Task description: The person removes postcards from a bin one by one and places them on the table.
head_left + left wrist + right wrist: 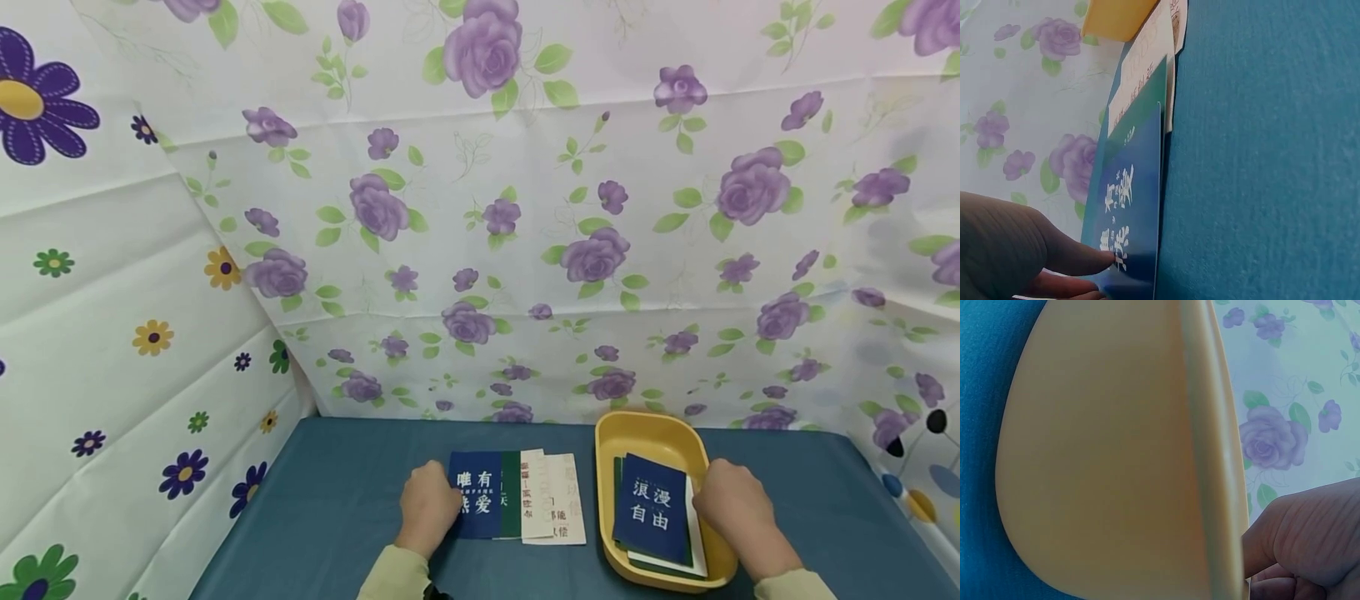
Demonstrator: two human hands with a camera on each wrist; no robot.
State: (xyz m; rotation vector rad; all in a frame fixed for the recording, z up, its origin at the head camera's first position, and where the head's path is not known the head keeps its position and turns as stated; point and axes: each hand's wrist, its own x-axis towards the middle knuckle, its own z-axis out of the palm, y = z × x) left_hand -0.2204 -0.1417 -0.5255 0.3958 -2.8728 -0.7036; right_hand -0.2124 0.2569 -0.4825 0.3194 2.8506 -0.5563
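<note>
A row of overlapping cards lies on the teal tabletop, its left end a dark blue card [480,521] with white Chinese characters. My left hand [431,508] pinches that card's left edge, thumb on its face in the left wrist view. Under it show a green card [511,500] and cream cards [566,500]. A yellow plastic basin [611,425] stands to the right, holding a stack topped by another blue card [651,508], with green and white edges beneath. My right hand [738,512] reaches over the basin's right rim and pinches the stack's right edge; its fingertips are partly hidden.
Behind the teal tabletop [360,450] hangs a white sheet with purple roses [525,267]. Another flowered sheet [150,400] closes off the left side, and a patterned one [915,433] the right. In the right wrist view the basin's outer wall [1097,450] fills much of the picture.
</note>
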